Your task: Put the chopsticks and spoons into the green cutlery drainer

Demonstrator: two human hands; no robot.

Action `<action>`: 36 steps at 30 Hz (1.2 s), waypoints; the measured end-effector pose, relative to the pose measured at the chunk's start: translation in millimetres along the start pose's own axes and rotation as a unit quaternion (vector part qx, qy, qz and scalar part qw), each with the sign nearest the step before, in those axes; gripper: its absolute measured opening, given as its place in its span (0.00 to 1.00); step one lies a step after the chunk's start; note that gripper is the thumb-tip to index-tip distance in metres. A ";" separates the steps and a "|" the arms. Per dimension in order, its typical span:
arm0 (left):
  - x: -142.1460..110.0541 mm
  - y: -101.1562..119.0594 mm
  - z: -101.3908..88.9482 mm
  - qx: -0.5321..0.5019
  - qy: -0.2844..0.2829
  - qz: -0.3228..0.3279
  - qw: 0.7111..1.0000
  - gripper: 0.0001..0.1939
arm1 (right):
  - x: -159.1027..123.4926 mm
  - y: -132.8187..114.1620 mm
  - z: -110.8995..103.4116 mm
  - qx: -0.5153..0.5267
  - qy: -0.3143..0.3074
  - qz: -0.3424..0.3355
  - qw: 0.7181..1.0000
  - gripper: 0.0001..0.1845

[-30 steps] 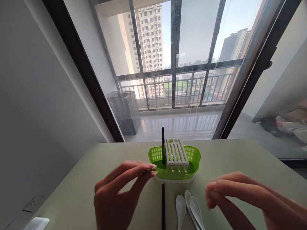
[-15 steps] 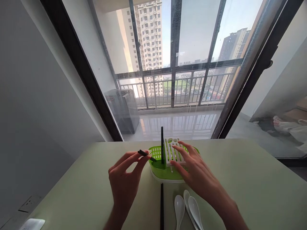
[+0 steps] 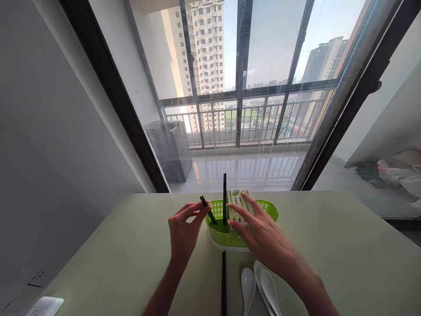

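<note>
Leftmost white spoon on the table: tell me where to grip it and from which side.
Probably best to pinch the spoon across its handle, just behind the bowl, coming down from the near side. It lies with its bowl toward the green basket and its narrow handle running nearward, apart from the two spoons at its right.

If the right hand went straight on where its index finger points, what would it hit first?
Most likely the upright black chopsticks, which stand just past the right hand. The white rack lies close by it too, and depth is hard to judge.
</note>
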State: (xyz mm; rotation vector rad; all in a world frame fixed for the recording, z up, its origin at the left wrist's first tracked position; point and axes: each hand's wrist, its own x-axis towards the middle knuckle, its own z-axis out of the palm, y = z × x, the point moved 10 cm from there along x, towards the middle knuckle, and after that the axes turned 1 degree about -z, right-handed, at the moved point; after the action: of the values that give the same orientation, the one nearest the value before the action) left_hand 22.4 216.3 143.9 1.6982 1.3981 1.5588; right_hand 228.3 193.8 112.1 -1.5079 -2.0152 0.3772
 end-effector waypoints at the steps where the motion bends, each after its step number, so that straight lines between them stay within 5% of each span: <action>1: 0.1 -5.4 1.9 -0.002 -0.004 -0.009 1.000 0.09 | -1.0 -0.6 -0.9 0.001 -0.002 -0.002 1.000 0.23; 16: 2.8 -37.1 16.9 -0.014 -0.015 -0.029 0.999 0.13 | -7.1 -9.9 -3.8 -0.024 -0.014 -0.023 0.999 0.22; 25: -0.2 -30.3 27.5 0.057 -0.025 0.051 0.997 0.12 | -7.2 -7.0 -2.5 -0.032 -0.025 -0.015 0.999 0.23; 32: -0.9 -43.3 28.4 0.142 -0.019 0.017 0.990 0.17 | -8.2 -1.1 2.6 -0.030 -0.038 -0.016 0.999 0.24; 36: -1.8 -33.0 35.1 0.160 -0.052 0.057 0.984 0.14 | -9.3 -2.7 1.2 -0.028 -0.029 -0.016 0.999 0.24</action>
State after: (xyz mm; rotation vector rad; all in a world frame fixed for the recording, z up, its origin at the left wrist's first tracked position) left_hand 42.5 238.2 105.9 2.0470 1.5895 1.3331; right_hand 227.2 184.3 110.0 -1.5124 -2.1092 0.3575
